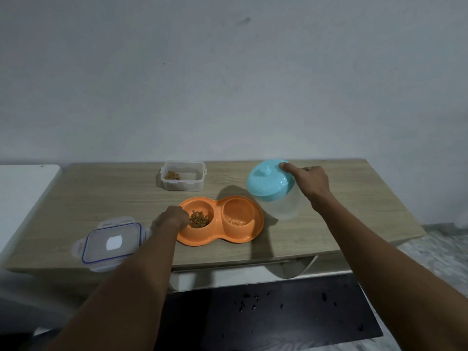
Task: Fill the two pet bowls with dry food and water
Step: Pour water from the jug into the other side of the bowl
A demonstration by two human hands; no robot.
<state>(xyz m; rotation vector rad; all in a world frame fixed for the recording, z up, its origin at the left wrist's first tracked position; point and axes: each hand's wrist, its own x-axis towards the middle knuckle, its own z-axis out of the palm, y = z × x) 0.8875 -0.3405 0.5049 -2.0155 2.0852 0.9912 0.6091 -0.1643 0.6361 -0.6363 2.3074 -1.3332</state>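
Note:
An orange double pet bowl (pixel 229 239) lies on the wooden table (pixel 106 198). Its left cup holds brown dry food (pixel 198 219); its right cup (pixel 238 211) holds clear water. My left hand (pixel 171 220) grips the bowl's left rim. My right hand (pixel 311 184) holds a clear jug with a turquoise lid (pixel 268 183), tilted toward the water cup and lifted off the table, with a fingertip on the lid's edge. No stream of water is visible.
A clear food box (pixel 182 176) with a few kibbles stands at the back of the table. Its lid (pixel 111 243) with a blue seal lies at the front left. A white surface (pixel 22 193) adjoins the table's left side. Dark crumbs lie on a black mat (pixel 278 307) below.

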